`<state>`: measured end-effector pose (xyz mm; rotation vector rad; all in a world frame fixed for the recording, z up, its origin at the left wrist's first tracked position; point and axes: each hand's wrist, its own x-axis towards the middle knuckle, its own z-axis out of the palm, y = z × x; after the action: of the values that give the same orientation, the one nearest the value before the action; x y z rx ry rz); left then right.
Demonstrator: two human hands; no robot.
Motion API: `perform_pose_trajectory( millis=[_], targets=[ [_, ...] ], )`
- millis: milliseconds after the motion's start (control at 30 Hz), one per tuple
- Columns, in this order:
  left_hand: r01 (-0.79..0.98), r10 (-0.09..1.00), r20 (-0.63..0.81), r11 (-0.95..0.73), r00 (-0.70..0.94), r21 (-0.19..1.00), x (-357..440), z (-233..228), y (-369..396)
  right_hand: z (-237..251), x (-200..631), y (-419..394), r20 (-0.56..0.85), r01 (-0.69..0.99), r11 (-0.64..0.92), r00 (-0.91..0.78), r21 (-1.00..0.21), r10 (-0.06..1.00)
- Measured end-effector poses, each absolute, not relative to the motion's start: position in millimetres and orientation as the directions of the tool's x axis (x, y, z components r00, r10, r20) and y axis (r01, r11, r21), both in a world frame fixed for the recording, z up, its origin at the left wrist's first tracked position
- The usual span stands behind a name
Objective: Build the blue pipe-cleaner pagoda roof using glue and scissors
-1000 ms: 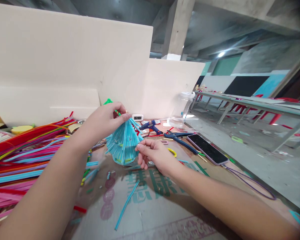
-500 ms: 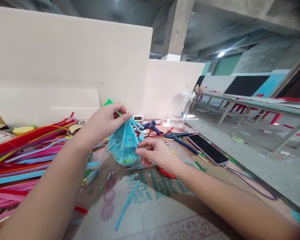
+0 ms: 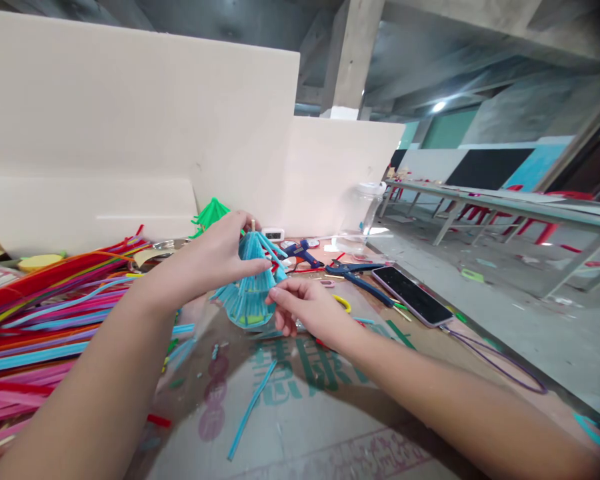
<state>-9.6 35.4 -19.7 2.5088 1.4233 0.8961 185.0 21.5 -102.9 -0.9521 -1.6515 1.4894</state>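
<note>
A light-blue pipe-cleaner umbrella [image 3: 253, 300] stands partly folded above the cardboard, with a wooden stick tip poking out of its top. My left hand [image 3: 223, 252] wraps round its upper part from the left, the thumb lying across its front. At the right edge, my right hand [image 3: 303, 308] pinches one of its ribs between thumb and fingers. Part of the umbrella's left side is hidden by my left hand. Behind that hand sits a green pipe-cleaner canopy [image 3: 213, 213]. One loose blue pipe cleaner [image 3: 253, 410] lies on the cardboard in front.
Bundles of coloured pipe cleaners [image 3: 55, 320] cover the left side. Beyond the hands lie a blue glue gun [image 3: 303, 253], pliers [image 3: 360, 283], a phone [image 3: 413, 295] and a small digital display [image 3: 273, 234]. A clear bottle [image 3: 363, 213] stands near the white partition [image 3: 140, 133].
My left hand has shifted from pinching the umbrella's top to lying lower round its side, uncovering the stick tip and green canopy. My right hand stays at the right edge.
</note>
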Motion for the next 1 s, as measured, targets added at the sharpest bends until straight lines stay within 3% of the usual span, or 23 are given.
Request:
perform_pose_trajectory(
  millis=[667, 1000],
  targets=[
    [0.771, 0.770, 0.483, -0.581, 0.416, 0.262, -5, -26, 40, -106, 184, 26, 0.060, 0.086, 0.114, -0.477, -0.990, 0.877],
    [0.710, 0.782, 0.446, -0.603, 0.436, 0.365, -8, -23, 39, -98, 190, 30, 0.108, 0.065, 0.149, -0.430, -0.987, 0.896]
  ],
)
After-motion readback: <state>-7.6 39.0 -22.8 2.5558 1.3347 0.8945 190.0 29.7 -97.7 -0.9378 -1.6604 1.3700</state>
